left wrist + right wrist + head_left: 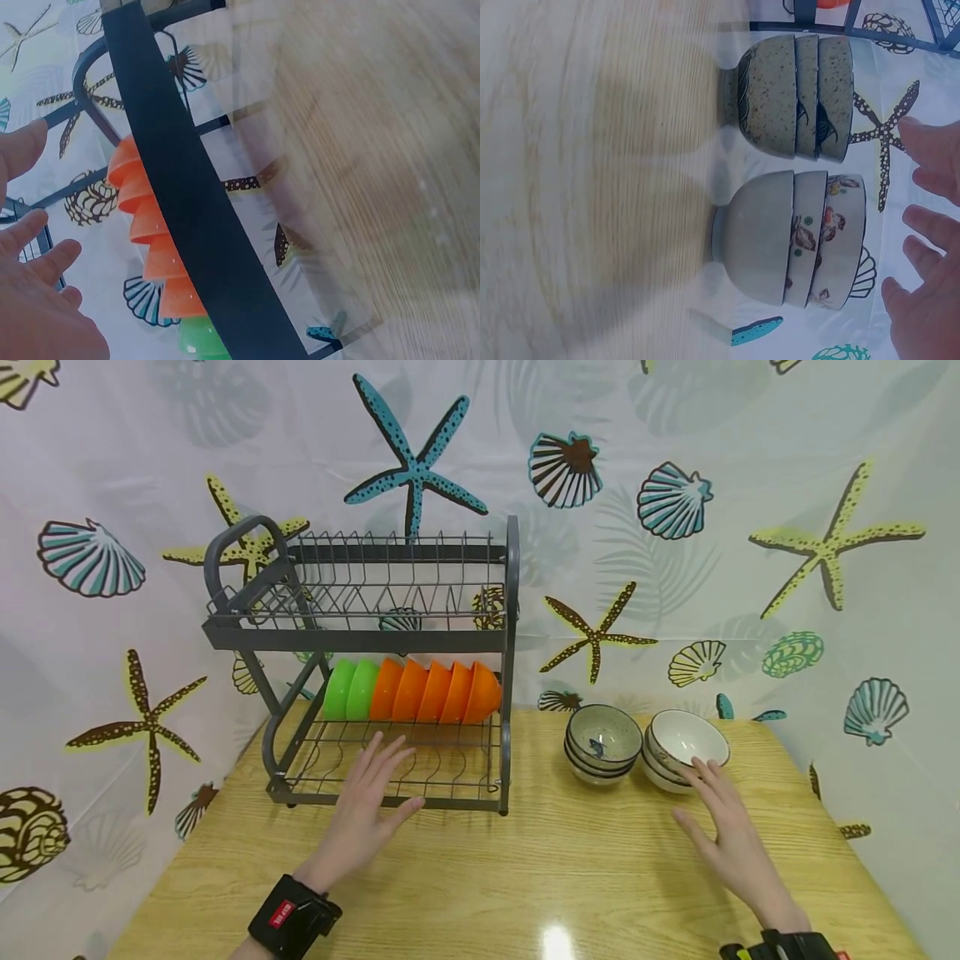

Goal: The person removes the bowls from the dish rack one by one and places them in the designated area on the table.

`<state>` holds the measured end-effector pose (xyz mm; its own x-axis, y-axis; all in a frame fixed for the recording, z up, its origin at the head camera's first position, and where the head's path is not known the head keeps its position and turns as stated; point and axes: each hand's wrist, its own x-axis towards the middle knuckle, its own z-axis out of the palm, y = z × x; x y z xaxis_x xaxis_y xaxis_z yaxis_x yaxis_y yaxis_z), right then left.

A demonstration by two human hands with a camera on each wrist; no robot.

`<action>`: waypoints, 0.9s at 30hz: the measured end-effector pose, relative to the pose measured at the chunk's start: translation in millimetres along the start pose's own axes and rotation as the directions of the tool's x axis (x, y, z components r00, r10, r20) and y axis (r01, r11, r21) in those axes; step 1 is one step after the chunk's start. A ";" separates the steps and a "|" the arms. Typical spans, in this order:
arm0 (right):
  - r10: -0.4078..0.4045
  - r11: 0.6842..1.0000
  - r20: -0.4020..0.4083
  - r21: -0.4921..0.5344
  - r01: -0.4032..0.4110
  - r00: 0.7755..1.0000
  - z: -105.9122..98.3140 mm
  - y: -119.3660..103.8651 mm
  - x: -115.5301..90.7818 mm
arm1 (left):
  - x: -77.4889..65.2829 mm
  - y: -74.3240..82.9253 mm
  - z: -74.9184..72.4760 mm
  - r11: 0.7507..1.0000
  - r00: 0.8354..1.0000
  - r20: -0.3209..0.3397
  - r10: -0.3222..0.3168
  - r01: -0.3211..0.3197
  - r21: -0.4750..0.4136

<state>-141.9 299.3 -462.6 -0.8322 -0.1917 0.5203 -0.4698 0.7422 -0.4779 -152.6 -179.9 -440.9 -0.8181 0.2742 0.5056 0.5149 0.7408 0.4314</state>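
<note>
My left hand (pixel 360 822) hovers with spread fingers in front of the lower tier of a dark two-tier dish rack (pixel 360 641), holding nothing. On that tier, two green bowls (pixel 351 691) and several orange bowls (pixel 435 692) stand on edge in a row. My right hand (pixel 731 852) reaches towards a stack of white bowls (pixel 688 737), its fingers extended and slightly spread. In the right wrist view, a gap shows between the right hand (pixel 930 292) and the floral-patterned white bowls (pixel 761 236). Left of these stands a stack of speckled grey bowls (pixel 603 735).
The rack's upper tier (pixel 375 585) has wire slots and a raised side handle (pixel 247 527). Everything stands on a light wooden table (pixel 540 868). A white cloth (pixel 480 427) printed with shells and starfish hangs behind and at the sides.
</note>
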 end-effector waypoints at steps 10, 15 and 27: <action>-0.036 0.998 -0.018 0.041 0.037 0.999 4.3 -22.0 3.4 | 15.6 -22.2 -11.8 0.998 0.996 -0.070 -0.059 0.057 -0.024; -0.060 0.997 -0.020 0.049 0.061 0.998 6.2 -33.4 7.1 | 21.5 -33.7 -20.5 0.995 0.992 -0.072 -0.104 0.103 -0.011; -0.148 0.986 -0.023 0.078 0.150 0.989 14.2 -50.1 10.1 | 32.3 -62.0 -38.6 0.971 0.970 -0.092 -0.227 0.218 -0.096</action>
<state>-130.9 251.0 -443.4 -0.7464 -0.2851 0.6013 -0.6106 0.6528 -0.4484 -201.1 -240.6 -422.5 -0.8866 0.0416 0.4607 0.3462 0.7203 0.6011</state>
